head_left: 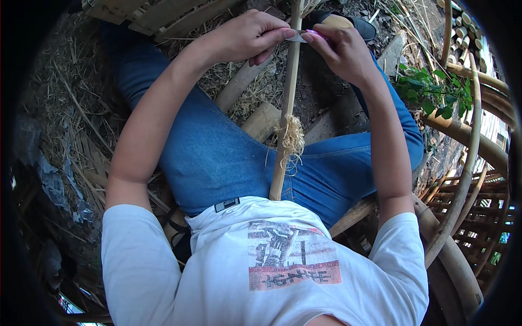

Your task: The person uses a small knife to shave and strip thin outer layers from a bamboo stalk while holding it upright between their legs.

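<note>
A long pale wooden stick [288,98] runs from my lap away between my legs. Near its far end, my left hand [260,39] and my right hand [340,50] face each other, one on either side. Both are closed, pinching opposite ends of a thin, flat, pale piece [297,37] that lies across the stick. Whether it is glass, metal or plastic, I cannot tell. Something pink-purple shows at my right fingertips. Curly thin shavings [293,137] hang in a bunch partway down the stick.
My legs in blue jeans [217,146] are spread around the stick. Dry straw [76,98] and bamboo pieces [261,120] litter the ground. Slatted wood [168,16] stands at far left. Green leaves [435,89], curved bamboo poles [470,146] and a woven lattice [467,204] are at right.
</note>
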Demonstrator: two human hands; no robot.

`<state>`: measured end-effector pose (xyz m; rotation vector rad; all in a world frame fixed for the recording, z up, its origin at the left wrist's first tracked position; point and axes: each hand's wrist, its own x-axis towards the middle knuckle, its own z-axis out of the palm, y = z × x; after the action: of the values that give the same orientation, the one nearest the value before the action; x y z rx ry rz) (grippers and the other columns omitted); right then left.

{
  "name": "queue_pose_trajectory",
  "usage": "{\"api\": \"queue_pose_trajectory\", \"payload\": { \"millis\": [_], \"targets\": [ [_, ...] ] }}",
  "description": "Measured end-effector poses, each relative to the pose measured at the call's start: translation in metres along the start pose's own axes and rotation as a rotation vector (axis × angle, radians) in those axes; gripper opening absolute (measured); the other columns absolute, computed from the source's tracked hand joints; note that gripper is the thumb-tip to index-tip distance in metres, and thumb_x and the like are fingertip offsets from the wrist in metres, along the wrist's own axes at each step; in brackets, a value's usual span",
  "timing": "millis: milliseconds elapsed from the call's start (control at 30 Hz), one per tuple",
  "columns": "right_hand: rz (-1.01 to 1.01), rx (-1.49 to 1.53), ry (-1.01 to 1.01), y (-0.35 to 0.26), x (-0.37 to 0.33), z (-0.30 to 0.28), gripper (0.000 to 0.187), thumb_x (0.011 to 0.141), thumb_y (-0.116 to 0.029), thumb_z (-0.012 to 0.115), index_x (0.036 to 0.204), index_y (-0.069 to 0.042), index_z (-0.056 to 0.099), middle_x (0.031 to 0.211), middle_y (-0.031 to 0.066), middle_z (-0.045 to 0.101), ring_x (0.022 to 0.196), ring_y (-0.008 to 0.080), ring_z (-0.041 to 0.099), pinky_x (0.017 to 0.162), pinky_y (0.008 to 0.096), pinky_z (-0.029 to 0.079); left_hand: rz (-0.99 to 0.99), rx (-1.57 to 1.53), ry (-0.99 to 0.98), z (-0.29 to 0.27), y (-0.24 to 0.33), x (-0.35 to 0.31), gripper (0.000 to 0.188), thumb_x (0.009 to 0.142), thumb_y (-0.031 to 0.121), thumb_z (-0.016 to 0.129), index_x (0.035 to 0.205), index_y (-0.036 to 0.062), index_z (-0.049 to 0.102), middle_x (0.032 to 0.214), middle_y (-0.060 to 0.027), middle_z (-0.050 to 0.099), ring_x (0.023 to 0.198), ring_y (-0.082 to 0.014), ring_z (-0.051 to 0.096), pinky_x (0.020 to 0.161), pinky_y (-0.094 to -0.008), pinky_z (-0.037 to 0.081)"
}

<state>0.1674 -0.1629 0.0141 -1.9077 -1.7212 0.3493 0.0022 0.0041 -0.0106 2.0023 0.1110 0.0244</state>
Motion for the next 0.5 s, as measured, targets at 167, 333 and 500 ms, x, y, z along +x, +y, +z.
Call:
{"api": "queue_pose_trajectory", "payload": {
  "millis": [167, 333, 500],
  "targets": [
    [0.079, 0.002, -0.089, -0.017, -0.014, -0.003, 0.027, 0.094, -0.03, 0.063, 0.095, -0.005, 0.071, 0.064, 0.0168, 0.059, 0.056, 0.0324, 0.058, 0.055, 0.0394, 0.045, 0.038, -0.094, -0.053, 0.008, 0.002, -0.013, 0.03, 0.104, 0.023, 0.048, 0.093, 0.0018, 0.065, 0.055, -0.0003, 0.055, 0.048, -0.0069, 0.053, 0.047, -0.0238, 0.043],
    [0.094, -0.002, -0.19, -0.026, -0.005, -0.014, 0.027, 0.095, -0.03, 0.062, 0.091, -0.004, 0.07, 0.063, 0.016, 0.058, 0.055, 0.0319, 0.056, 0.054, 0.0406, 0.044, 0.122, 0.007, 0.027, -0.008, 0.01, -0.001, 0.034, 0.105, 0.025, 0.045, 0.087, 0.0026, 0.062, 0.06, 0.0009, 0.054, 0.054, -0.0062, 0.05, 0.053, -0.0241, 0.044],
    [0.029, -0.085, -0.013, 0.004, 0.012, -0.012, 0.03, 0.095, -0.033, 0.063, 0.097, -0.004, 0.073, 0.067, 0.0172, 0.062, 0.06, 0.0316, 0.061, 0.058, 0.0394, 0.047, -0.187, -0.135, 0.403, -0.017, 0.041, 0.043, 0.044, 0.105, 0.036, 0.043, 0.096, -0.0003, 0.065, 0.078, -0.0119, 0.067, 0.076, -0.0213, 0.067, 0.071, -0.0387, 0.052]
  ]
}}
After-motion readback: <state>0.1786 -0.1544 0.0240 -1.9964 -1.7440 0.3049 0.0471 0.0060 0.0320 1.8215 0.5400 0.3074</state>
